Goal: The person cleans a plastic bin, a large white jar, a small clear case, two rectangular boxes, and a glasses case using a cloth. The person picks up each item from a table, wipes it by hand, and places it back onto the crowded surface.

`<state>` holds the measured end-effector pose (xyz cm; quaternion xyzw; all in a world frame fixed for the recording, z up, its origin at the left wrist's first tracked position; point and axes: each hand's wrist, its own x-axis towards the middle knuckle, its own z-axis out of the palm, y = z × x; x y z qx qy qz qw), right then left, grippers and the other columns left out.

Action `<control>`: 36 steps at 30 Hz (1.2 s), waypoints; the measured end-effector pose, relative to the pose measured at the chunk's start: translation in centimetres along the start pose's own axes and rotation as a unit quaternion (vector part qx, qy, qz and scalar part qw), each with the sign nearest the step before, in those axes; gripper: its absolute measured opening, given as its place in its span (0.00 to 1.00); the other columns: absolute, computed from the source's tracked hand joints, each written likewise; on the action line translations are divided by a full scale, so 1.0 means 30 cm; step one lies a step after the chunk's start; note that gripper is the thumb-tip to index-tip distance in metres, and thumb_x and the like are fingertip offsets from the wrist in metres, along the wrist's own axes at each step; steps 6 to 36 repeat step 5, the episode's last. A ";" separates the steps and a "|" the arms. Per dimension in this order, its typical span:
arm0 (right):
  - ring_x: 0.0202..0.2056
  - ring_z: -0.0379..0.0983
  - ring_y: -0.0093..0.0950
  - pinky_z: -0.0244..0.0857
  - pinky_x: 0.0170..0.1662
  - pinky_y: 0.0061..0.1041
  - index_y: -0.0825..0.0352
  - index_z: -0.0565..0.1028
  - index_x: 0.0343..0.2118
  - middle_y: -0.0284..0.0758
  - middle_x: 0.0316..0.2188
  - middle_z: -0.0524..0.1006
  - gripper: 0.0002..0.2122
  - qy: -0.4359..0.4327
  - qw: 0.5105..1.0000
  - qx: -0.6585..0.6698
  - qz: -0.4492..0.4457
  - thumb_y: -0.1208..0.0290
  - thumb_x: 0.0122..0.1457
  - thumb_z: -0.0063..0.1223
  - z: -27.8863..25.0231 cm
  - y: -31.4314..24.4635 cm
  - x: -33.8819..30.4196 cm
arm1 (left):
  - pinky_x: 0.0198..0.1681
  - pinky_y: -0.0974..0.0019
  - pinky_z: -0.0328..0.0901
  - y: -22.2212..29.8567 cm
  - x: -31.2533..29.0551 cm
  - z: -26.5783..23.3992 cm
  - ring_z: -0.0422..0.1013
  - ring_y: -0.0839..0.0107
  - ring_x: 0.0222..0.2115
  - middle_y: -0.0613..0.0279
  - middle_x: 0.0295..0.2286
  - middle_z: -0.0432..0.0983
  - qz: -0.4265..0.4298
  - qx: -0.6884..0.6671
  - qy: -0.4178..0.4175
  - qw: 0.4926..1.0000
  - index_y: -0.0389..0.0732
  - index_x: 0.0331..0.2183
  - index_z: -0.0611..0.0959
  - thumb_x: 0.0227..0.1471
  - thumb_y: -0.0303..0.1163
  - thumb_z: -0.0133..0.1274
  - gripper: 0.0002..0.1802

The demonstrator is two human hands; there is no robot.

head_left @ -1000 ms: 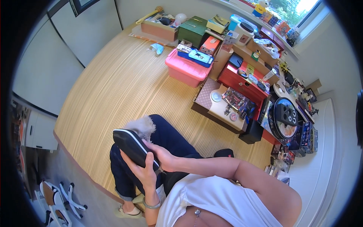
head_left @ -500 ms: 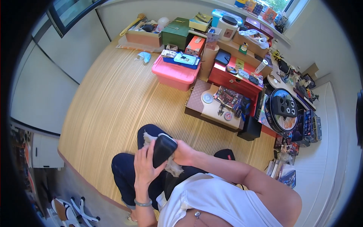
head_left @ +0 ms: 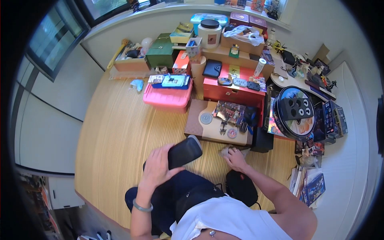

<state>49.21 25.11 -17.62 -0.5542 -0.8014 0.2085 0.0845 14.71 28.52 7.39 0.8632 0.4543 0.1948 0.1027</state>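
My left hand (head_left: 157,167) is closed round the near left end of a black, rounded, case-like object (head_left: 186,153) with a pale grey far edge. It is held tilted above my knees, and its exact kind does not show. Out to the right, my right hand (head_left: 237,160) is closed on a crumpled greyish-beige cloth (head_left: 224,151). The cloth is down by the mat, just in front of a brown and tan box (head_left: 196,116). A black pouch (head_left: 241,189) lies beside my right forearm.
I sit on a striped bamboo mat (head_left: 116,132). A pink lidded bin (head_left: 167,98), a red box (head_left: 236,93) and a green box (head_left: 160,52) stand farther back. To the right are a round black tin (head_left: 295,114) and books (head_left: 310,188). Small items lie on the brown box.
My right hand has left the black object and moved right, taking the cloth to the mat by the brown box. My left hand still holds the black object; my view has shifted.
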 end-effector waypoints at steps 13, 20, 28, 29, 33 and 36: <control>0.62 0.49 0.44 0.40 0.63 0.47 0.60 0.73 0.49 0.39 0.55 0.65 0.21 -0.082 0.995 -0.041 -0.044 0.51 0.62 0.38 0.207 0.197 0.031 | 0.51 0.55 0.61 0.038 0.476 -0.024 0.65 0.49 0.49 0.48 0.49 0.67 0.113 0.004 0.004 0.994 0.40 0.54 0.67 0.33 0.42 0.70 0.46; 0.62 0.49 0.44 0.40 0.63 0.47 0.60 0.73 0.49 0.39 0.55 0.65 0.21 -0.082 0.995 -0.041 -0.044 0.51 0.62 0.38 0.207 0.197 0.031 | 0.51 0.55 0.61 0.038 0.476 -0.024 0.65 0.49 0.49 0.48 0.49 0.67 0.113 0.004 0.004 0.994 0.40 0.54 0.67 0.33 0.42 0.70 0.46; 0.62 0.49 0.44 0.40 0.63 0.47 0.60 0.73 0.49 0.39 0.55 0.65 0.21 -0.082 0.995 -0.041 -0.044 0.51 0.62 0.38 0.207 0.197 0.031 | 0.51 0.55 0.61 0.038 0.476 -0.024 0.65 0.49 0.49 0.48 0.49 0.67 0.113 0.004 0.004 0.994 0.40 0.54 0.67 0.33 0.42 0.70 0.46; 0.62 0.49 0.44 0.40 0.63 0.47 0.60 0.73 0.49 0.39 0.55 0.65 0.21 -0.082 0.995 -0.041 -0.044 0.51 0.62 0.38 0.207 0.197 0.031 | 0.51 0.55 0.61 0.038 0.476 -0.024 0.65 0.49 0.49 0.48 0.49 0.67 0.113 0.004 0.004 0.994 0.40 0.54 0.67 0.33 0.42 0.70 0.46; 0.62 0.49 0.44 0.40 0.63 0.47 0.60 0.73 0.49 0.39 0.55 0.65 0.21 -0.082 0.995 -0.041 -0.044 0.51 0.62 0.38 0.207 0.197 0.031 | 0.51 0.55 0.61 0.038 0.476 -0.024 0.65 0.49 0.49 0.48 0.49 0.67 0.113 0.004 0.004 0.994 0.40 0.54 0.67 0.33 0.42 0.70 0.46; 0.62 0.49 0.44 0.40 0.63 0.47 0.60 0.73 0.49 0.39 0.55 0.65 0.21 -0.082 0.995 -0.041 -0.044 0.51 0.62 0.38 0.207 0.197 0.031 | 0.51 0.55 0.61 0.038 0.476 -0.024 0.65 0.49 0.49 0.48 0.49 0.67 0.113 0.004 0.004 0.994 0.40 0.54 0.67 0.33 0.42 0.70 0.46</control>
